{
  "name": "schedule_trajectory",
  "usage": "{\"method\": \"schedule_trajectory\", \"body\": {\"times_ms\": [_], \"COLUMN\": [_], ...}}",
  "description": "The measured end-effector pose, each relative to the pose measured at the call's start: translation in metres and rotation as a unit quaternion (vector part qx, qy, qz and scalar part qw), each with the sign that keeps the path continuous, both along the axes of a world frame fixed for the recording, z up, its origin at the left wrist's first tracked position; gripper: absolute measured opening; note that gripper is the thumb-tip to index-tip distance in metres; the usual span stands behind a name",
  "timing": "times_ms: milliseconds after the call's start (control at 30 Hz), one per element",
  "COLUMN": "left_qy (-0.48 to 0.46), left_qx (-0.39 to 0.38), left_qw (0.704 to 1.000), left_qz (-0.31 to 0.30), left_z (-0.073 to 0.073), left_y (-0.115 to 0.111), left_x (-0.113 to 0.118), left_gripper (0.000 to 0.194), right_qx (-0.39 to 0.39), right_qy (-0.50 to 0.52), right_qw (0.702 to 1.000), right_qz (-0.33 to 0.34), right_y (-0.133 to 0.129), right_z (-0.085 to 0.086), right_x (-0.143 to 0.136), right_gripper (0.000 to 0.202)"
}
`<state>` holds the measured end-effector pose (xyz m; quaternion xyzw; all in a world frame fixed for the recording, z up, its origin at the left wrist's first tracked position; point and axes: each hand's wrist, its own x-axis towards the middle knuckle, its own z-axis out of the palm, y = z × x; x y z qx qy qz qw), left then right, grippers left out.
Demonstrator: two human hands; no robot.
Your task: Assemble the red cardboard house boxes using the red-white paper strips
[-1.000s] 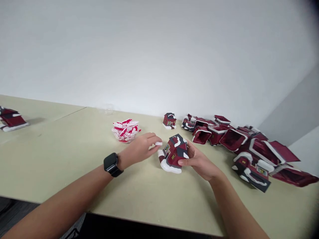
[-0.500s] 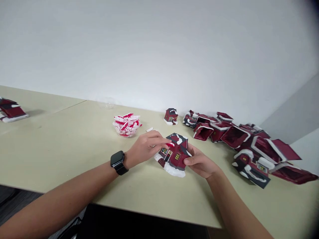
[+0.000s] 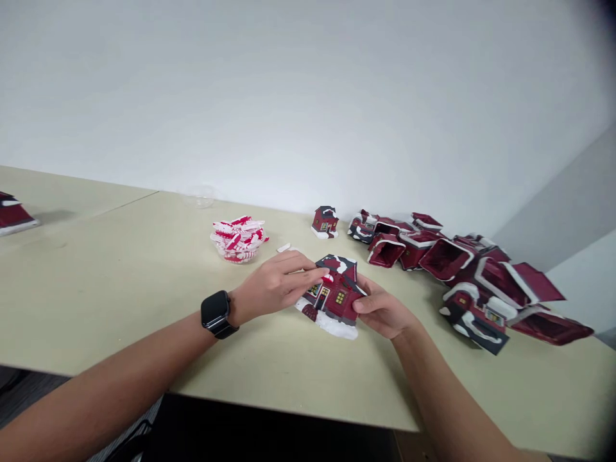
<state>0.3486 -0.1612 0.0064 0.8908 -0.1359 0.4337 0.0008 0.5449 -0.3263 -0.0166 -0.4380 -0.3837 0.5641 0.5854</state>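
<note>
Right hand (image 3: 382,311) grips the small red house (image 3: 334,296) from the right, tilted on the table (image 3: 120,282) | left hand (image 3: 274,285), black watch (image 3: 216,313), fingertips on its roof | bowl of red-white pieces (image 3: 238,239) behind | one little house (image 3: 325,221) upright | heap of red houses (image 3: 462,276) at right

A plain white wall (image 3: 308,96) is filling the view from nine to three o'clock, soft light is spreading evenly, and a pale beige bench (image 3: 120,289) is stretching below.
</note>
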Motion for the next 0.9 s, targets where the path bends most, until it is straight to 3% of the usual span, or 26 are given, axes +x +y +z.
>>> {"method": "schedule_trajectory", "body": {"times_ms": [333, 633, 900], "left_qy": [-0.002, -0.003, 0.010], "left_qx": [0.088, 0.059, -0.015], "left_qw": [0.996, 0.998, 1.000], "left_qz": [0.019, 0.018, 0.013], "left_z": [-0.0023, -0.0034, -0.0016], "left_y": [0.0042, 0.0024, -0.0020], "left_x": [0.0015, 0.0009, 0.0014], "left_gripper": [0.032, 0.030, 0.025], "right_qx": [-0.014, -0.021, -0.035], "right_qy": [0.002, 0.005, 0.022], "right_qw": [1.000, 1.000, 0.999], "right_qz": [-0.006, -0.004, -0.017], "right_y": [0.0005, 0.0006, 0.0002], "right_z": [0.0005, -0.0022, 0.0012], "right_x": [-0.0011, 0.0001, -0.0019], "right_gripper": [0.070, 0.073, 0.071]}}
